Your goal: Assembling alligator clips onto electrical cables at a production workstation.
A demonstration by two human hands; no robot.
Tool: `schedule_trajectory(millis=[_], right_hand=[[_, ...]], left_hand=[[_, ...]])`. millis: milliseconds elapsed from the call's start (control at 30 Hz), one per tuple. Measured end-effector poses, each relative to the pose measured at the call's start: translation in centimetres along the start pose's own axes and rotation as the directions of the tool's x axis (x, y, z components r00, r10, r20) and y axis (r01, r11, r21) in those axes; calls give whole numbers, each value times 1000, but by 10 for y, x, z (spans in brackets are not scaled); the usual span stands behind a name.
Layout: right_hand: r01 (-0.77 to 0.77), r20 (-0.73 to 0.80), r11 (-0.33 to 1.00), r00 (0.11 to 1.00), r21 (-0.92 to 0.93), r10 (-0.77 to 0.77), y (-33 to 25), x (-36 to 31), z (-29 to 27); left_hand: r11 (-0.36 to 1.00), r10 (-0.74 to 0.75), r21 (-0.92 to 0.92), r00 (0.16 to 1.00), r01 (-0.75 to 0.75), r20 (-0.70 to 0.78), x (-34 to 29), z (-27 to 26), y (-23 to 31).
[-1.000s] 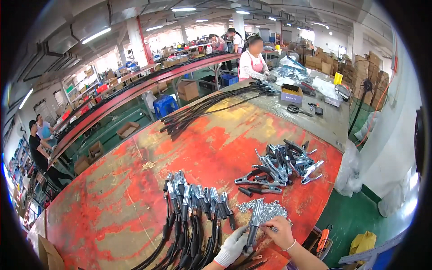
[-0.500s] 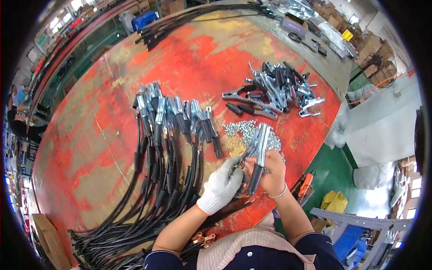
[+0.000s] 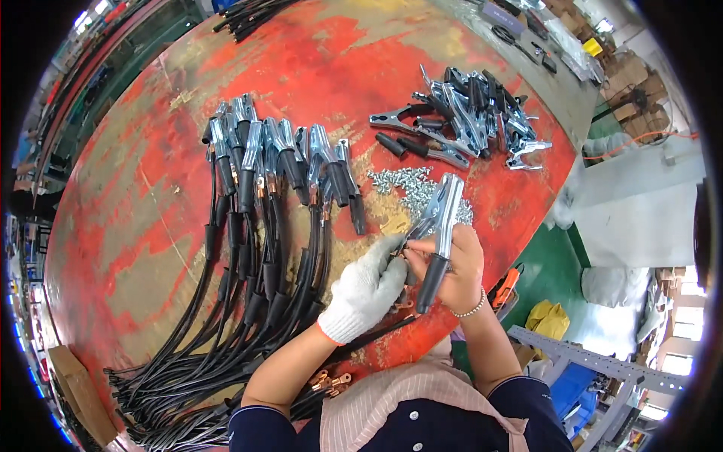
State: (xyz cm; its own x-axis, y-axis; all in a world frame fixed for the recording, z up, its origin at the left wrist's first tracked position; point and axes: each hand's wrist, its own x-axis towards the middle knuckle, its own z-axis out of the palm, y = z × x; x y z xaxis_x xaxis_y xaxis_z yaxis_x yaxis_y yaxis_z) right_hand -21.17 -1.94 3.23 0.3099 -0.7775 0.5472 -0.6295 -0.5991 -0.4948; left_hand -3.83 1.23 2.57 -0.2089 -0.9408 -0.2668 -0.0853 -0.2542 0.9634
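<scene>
A silver metal spring clamp (image 3: 449,207) with a black handle sleeve is between my hands, over the near right of the table. My left hand (image 3: 363,290), in a white knit glove, is closed around its lower handle end. My right hand (image 3: 463,273), bare with a beaded bracelet, has thumb and fingertips pinched at the clamp beside the glove; whatever sits between those fingertips is too small to make out. Just beyond lies a heap of small silver screws (image 3: 410,187). To the left, several clamps (image 3: 252,147) are fixed to black cables (image 3: 203,282) with copper ends.
A pile of loose clamps (image 3: 471,113) and black sleeves lies at the far right of the red, worn table (image 3: 120,256). Copper lugs (image 3: 331,383) sit near my left forearm. More black cables (image 3: 252,16) lie at the back. A cardboard box (image 3: 81,392) stands front left.
My view has tilted, so the table's things appear higher in the picture. Both hands stay at the same clamp, with my right fingertips shifted slightly against it near the glove.
</scene>
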Motion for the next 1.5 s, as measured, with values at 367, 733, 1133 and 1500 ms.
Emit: schedule_trajectory(millis=[367,733,1133,1500], right_hand=[[24,-56,999,998,33,-22,4,-4,5],[127,-40,991,991,44,-126,15,-19,0],[155,-39,987,987,47,-153,9,-14,-1],[-194,-88,969,979,-154,182,95,-23,-34]], left_hand=[[997,36,67,999,-33,-41,1,4,-3],[999,-27,-44,1000,27,4,1,2,11],[992,42,119,998,-36,-47,-1,2,4],[877,370,428,877,-220,-307,12,-42,-3]])
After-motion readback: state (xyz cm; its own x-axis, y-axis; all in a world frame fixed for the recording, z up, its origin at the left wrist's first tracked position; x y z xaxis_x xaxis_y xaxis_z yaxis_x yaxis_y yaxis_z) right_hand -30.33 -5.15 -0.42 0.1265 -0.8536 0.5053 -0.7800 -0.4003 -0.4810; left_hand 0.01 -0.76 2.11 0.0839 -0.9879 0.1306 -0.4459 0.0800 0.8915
